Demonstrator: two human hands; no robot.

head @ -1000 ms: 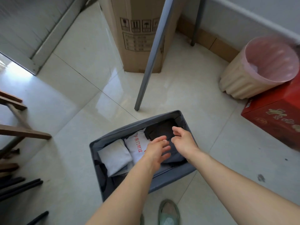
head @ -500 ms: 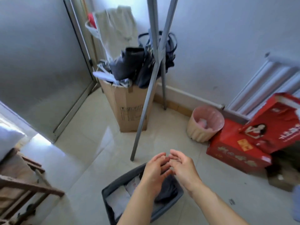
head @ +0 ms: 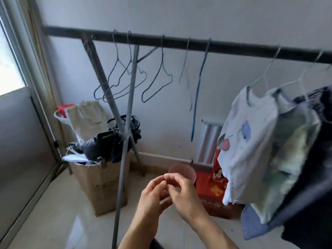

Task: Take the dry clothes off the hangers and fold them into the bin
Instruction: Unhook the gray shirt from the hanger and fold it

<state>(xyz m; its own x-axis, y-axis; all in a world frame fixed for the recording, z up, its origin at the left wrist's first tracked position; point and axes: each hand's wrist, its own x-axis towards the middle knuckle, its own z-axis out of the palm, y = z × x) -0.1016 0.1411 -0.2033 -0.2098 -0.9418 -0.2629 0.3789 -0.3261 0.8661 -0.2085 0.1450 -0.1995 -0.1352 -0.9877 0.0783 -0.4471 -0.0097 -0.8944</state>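
Open tiled floor runs from the sliding door at left to the cardboard box. A grey rack leg stands just left of the hands. The left hand and right hand are raised with fingertips meeting, loosely curled and grasping nothing. Empty wire hangers hang on the dark rail. A white T-shirt and further garments hang at right. The box is heaped with bags. The contents of the pink wastebasket cannot be seen.

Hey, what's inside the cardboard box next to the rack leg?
Dark bags and white items heap above the rim of the box. Whatever lies deeper is hidden by that pile and the cardboard walls.
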